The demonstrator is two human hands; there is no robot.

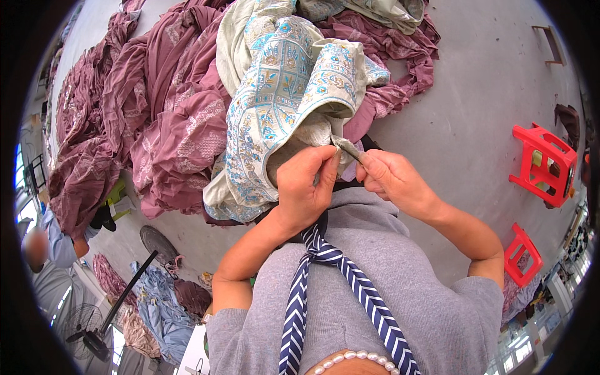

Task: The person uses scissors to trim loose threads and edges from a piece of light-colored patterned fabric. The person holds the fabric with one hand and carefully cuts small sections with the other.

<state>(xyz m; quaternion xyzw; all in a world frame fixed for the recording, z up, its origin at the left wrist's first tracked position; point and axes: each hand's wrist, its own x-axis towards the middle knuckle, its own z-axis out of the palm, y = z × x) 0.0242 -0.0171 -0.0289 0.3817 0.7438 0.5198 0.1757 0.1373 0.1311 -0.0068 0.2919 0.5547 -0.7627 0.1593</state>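
A pale green garment [272, 81] with blue and gold embroidery lies bunched in front of me, its embroidered edge curving round an open hollow. My left hand [305, 187] is closed, thumb and forefinger pinching pale cloth at the hollow's near side. My right hand [397, 182] is closed on a narrow grey-green piece [349, 149] that slants up toward the left fingertips. Whether this piece is a small tool or folded cloth, I cannot tell. The two hands are close together, just above my lap.
Mauve patterned cloth [181, 119] is heaped at the left and behind the garment. Two red plastic stools [544, 165] stand on the grey floor at right. Lower left are a black fan [87, 334], blue cloth [161, 306] and another person's blue sleeve [59, 240].
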